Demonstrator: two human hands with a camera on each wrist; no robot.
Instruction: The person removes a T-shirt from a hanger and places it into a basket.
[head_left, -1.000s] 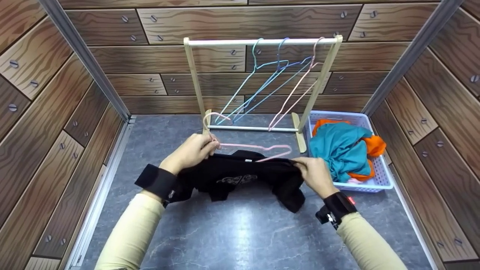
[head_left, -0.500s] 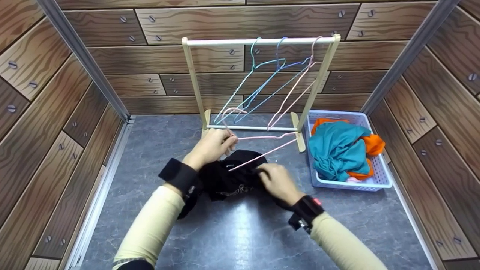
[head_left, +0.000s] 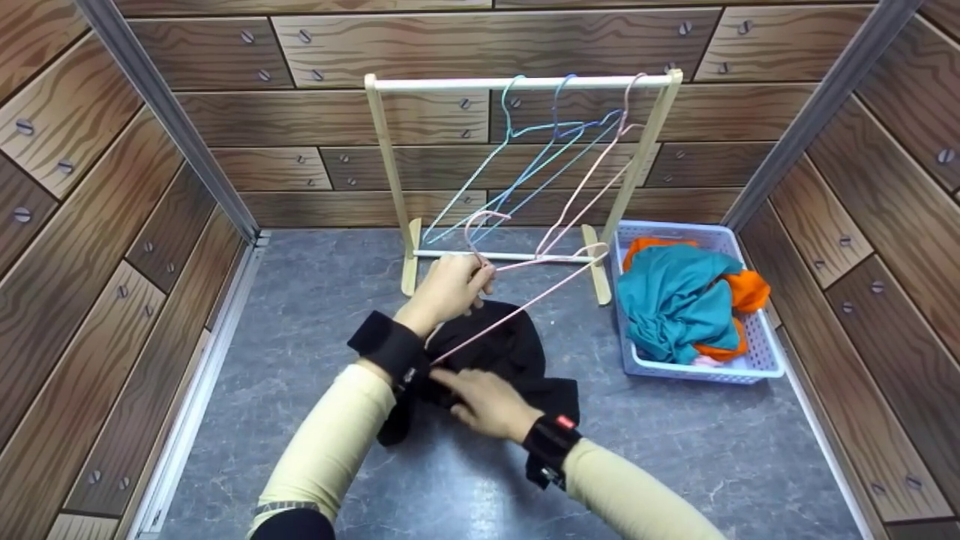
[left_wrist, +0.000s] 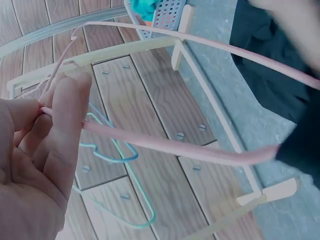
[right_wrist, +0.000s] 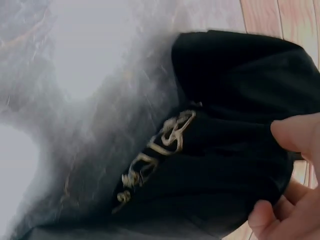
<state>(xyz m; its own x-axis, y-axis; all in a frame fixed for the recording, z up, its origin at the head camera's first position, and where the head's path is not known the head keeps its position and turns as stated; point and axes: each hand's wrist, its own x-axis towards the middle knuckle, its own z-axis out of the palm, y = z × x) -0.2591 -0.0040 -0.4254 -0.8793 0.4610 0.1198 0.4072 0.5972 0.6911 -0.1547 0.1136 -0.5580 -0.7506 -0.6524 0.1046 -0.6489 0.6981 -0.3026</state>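
Observation:
My left hand (head_left: 454, 285) holds a pink clothes hanger (head_left: 525, 304) just below its hook. The hanger's right end points to the back right. Its other end slants down toward a black T-shirt (head_left: 510, 345) and is hidden behind my left wrist. In the left wrist view, one end of the hanger (left_wrist: 170, 145) runs into dark cloth. My right hand (head_left: 495, 401) is low on the T-shirt, close to my left wristband. The right wrist view has my thumb and fingers pinching the edge of the black cloth (right_wrist: 225, 165), which bears a pale curly pattern.
Behind my hands stands a wooden rack (head_left: 525, 84) with teal, blue and pink hangers on its bar. A lilac basket (head_left: 701, 370) to the right holds teal (head_left: 679, 300) and orange clothes. Wood-patterned walls (head_left: 442, 52) enclose the grey floor (head_left: 300, 270).
My left hand has moved right and slightly back with the hanger. My right hand has left the shirt's right side and come down and left. The shirt, stretched out before, is now bunched.

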